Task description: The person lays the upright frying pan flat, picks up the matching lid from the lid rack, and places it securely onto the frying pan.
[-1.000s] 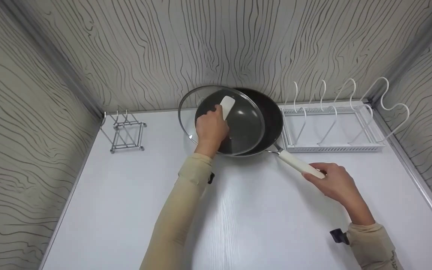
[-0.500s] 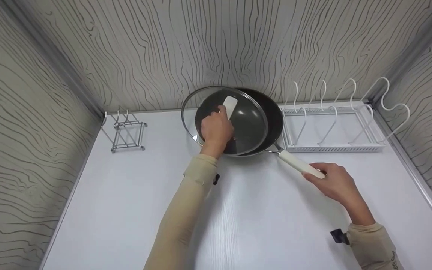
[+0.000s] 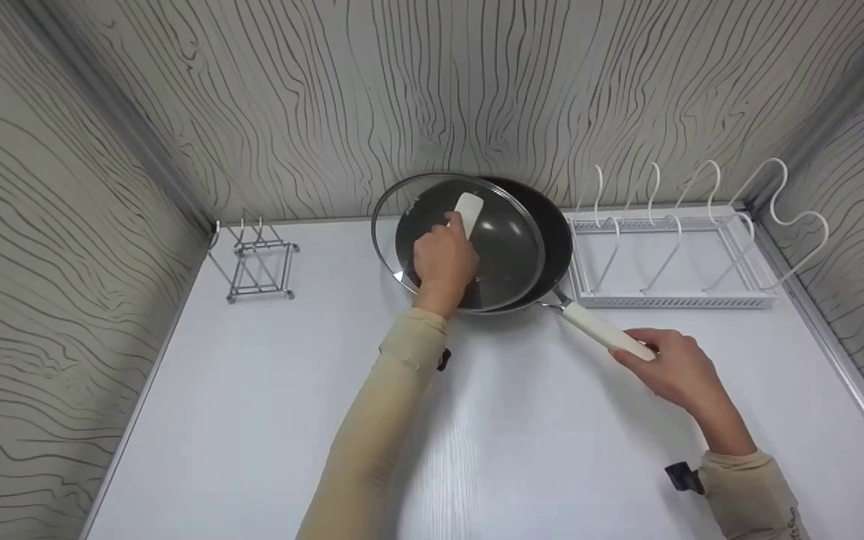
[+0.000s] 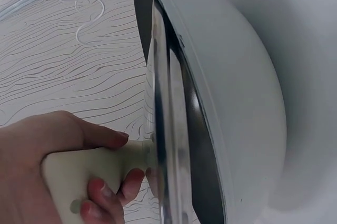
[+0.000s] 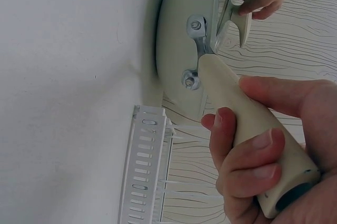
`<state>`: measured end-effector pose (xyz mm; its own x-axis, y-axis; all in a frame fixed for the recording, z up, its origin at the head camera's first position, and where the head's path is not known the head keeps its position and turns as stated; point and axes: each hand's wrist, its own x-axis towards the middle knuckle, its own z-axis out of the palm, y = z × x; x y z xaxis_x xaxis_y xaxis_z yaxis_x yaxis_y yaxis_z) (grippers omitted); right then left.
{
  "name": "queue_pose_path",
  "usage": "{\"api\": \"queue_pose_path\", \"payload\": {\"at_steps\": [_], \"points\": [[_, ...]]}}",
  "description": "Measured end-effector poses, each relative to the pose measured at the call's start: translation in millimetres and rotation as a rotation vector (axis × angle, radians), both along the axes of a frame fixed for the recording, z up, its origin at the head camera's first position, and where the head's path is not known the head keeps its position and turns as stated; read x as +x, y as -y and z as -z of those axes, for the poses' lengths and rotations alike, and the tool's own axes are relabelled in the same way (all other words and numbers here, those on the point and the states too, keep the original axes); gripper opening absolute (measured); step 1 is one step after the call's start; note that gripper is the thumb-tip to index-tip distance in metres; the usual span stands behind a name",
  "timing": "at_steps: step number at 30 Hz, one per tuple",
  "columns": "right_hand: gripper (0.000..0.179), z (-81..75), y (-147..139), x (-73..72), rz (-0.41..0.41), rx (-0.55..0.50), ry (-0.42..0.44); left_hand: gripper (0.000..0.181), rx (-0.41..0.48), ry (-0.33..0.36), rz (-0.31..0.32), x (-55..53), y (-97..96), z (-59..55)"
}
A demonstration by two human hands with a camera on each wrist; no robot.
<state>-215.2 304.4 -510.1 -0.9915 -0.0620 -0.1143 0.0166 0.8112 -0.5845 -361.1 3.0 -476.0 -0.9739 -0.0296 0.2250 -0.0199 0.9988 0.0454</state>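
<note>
My left hand (image 3: 447,259) grips the cream knob handle (image 4: 100,166) of a glass lid (image 3: 507,247) with a metal rim. The lid lies over much of a dark-lined frying pan (image 3: 554,232), shifted to the left so that a crescent of the pan's inside shows at the right. In the left wrist view, the lid's rim runs close along the pan's rim, partly inside it. Curled round the end of the pan's long cream handle (image 5: 231,92) are the fingers of my right hand (image 3: 676,367). The pan's pale outer wall (image 5: 179,45) rests on the white table.
A white wire rack (image 3: 672,301) with upright curved dividers stands right of the pan, close to it. Towards the back left is a small grey wire rack (image 3: 261,289). The wood-patterned back wall (image 3: 402,90) rises just behind the pan.
My left hand has moved the lid a little to the right, so it covers more of the pan. The right hand keeps its grip on the pan handle.
</note>
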Motion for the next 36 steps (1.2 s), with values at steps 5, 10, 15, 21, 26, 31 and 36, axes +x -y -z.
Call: {"api": "queue_pose_path", "payload": {"at_steps": [5,10,15,21,26,31,36], "points": [[0.056,-0.6,-1,0.2,-0.006,0.003,-0.004,0.054,-0.009,0.017,-0.010,-0.8,-4.1,-0.6],[0.056,-0.7,-1,-0.4,-0.001,0.000,-0.005,0.055,0.037,0.006,-0.008,-2.1,-5.5,-2.2],[0.057,1.2,-1,0.0,-0.012,0.001,-0.003,0.054,0.063,0.009,-0.006,-1.6,-6.4,0.0],[0.055,0.7,-1,-0.9,-0.018,0.009,-0.010,0.050,0.110,-0.014,-0.001,-1.4,-7.5,0.5],[0.055,0.3,-1,-1.6,-0.024,0.004,-0.006,0.049,0.124,-0.016,-0.010,-1.1,-8.5,0.5],[0.055,1.1,-2,-1.2,-0.015,0.007,-0.005,0.048,0.114,-0.026,-0.001,0.3,-11.7,0.2],[0.056,2.2,-2,-1.9,-0.013,0.011,-0.004,0.049,0.113,-0.024,-0.010,0.6,-13.6,0.6]]}}
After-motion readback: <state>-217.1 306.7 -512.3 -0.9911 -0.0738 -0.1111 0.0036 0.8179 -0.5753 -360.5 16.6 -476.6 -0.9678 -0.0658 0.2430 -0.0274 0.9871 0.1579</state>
